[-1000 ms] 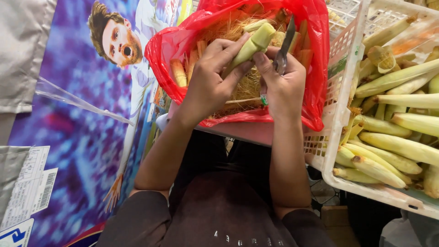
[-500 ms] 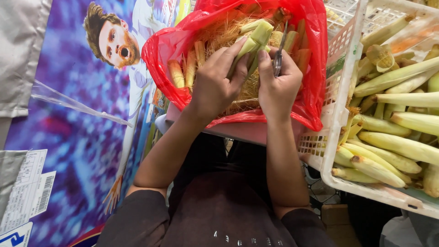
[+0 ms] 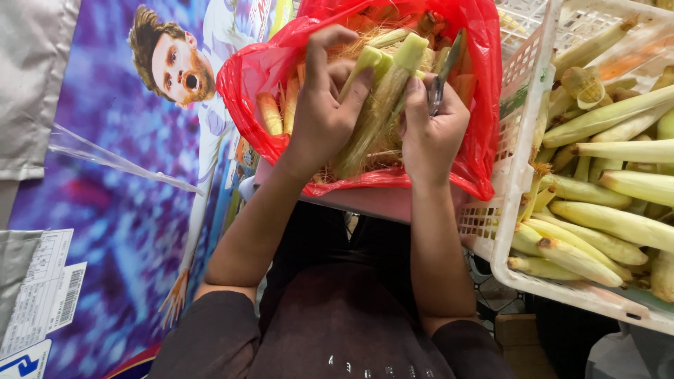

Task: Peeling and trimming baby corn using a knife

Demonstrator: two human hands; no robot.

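My left hand point(image 3: 324, 112) grips a pale green ear of baby corn in its husk point(image 3: 375, 105) over a red plastic bag point(image 3: 477, 91). My right hand point(image 3: 430, 130) holds a small knife point(image 3: 444, 70) with the blade pointing up, its fingers resting against the same husk. The husk leaves are spread apart at the top. Inside the bag lie husk scraps, corn silk and a few peeled orange-yellow cobs point(image 3: 270, 112).
A white plastic crate point(image 3: 523, 231) at the right holds several unhusked baby corn ears point(image 3: 618, 189). A second white basket point(image 3: 523, 42) sits behind the bag. A purple printed banner point(image 3: 105, 175) with a person's picture covers the left side.
Both hands have lifted the corn ear a little and turned it more upright. The husk leaves have parted further, and the knife has swung up beside it.
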